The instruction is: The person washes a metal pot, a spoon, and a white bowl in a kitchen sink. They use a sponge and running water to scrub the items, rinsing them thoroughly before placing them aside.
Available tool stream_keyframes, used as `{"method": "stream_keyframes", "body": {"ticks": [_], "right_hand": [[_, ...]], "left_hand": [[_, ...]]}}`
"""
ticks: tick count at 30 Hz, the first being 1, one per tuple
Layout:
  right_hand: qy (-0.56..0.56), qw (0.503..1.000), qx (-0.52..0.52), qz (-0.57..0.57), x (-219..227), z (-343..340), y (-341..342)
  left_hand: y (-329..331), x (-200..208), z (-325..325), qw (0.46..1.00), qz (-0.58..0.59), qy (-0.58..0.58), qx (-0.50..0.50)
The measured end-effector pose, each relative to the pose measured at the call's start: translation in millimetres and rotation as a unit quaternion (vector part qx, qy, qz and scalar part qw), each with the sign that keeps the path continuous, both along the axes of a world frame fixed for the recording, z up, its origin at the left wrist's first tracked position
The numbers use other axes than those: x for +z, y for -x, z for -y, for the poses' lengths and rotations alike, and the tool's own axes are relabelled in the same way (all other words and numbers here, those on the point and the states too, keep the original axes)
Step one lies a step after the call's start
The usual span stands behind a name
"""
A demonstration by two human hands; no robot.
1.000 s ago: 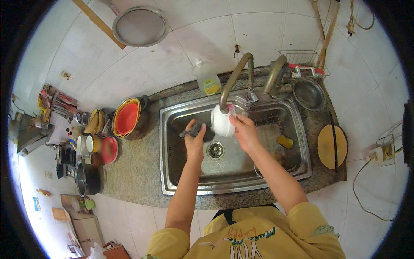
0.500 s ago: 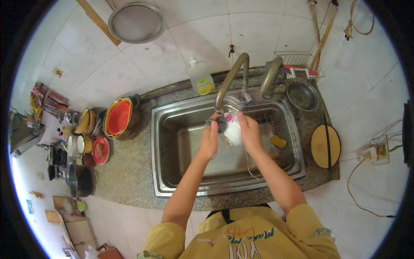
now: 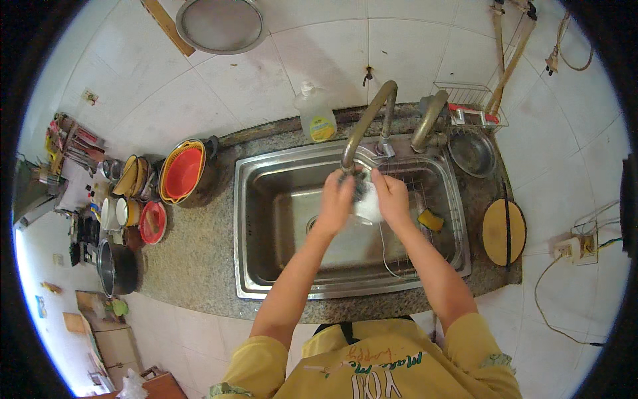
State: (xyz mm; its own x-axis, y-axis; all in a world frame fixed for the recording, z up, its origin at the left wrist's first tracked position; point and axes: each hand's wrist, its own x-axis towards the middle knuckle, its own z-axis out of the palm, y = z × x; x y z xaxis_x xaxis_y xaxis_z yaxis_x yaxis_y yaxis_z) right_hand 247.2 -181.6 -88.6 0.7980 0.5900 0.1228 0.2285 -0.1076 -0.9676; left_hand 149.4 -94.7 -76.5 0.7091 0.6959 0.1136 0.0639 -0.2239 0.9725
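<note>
Under the spout of the curved faucet [image 3: 369,123], both hands are over the sink [image 3: 240,226]. My right hand [image 3: 393,201] is closed on the edge of a small white bowl [image 3: 367,207], its fingers partly hidden behind it. My left hand [image 3: 336,201], slightly blurred, is closed on a dark grey scouring pad [image 3: 361,186] and presses it against the bowl. Much of the bowl lies behind the pad and fingers. Below my right hand, a wire rack [image 3: 411,247] lies in the sink with a yellow sponge [image 3: 430,219] on it.
A soap bottle [image 3: 316,114] stands behind the sink. To the right are a metal bowl [image 3: 472,153] and a round wooden board [image 3: 503,233]. At left sit a red basin [image 3: 183,171], stacked dishes and a dark pot [image 3: 118,266].
My left hand has moved in over the bowl with the scouring pad. The bowl's pink flower, visible before, is out of sight. The whole view has shifted slightly.
</note>
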Motion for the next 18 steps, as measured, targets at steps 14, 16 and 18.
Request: {"method": "stream_keyframes", "body": {"ticks": [14,16,18], "right_hand": [[-0.22,0.837,-0.044,-0.499,-1,-4,-14],[-0.269,0.792,-0.024,-0.548,-27,-5,-18],[-0.332,0.75,-0.003,-0.572,-57,-7,-18]], "left_hand": [[15,-18,-16,0.866,0.025,0.499,0.029],[15,-30,-12,0.859,0.049,0.51,0.018],[13,-33,5,0.868,0.06,0.493,0.033]]}}
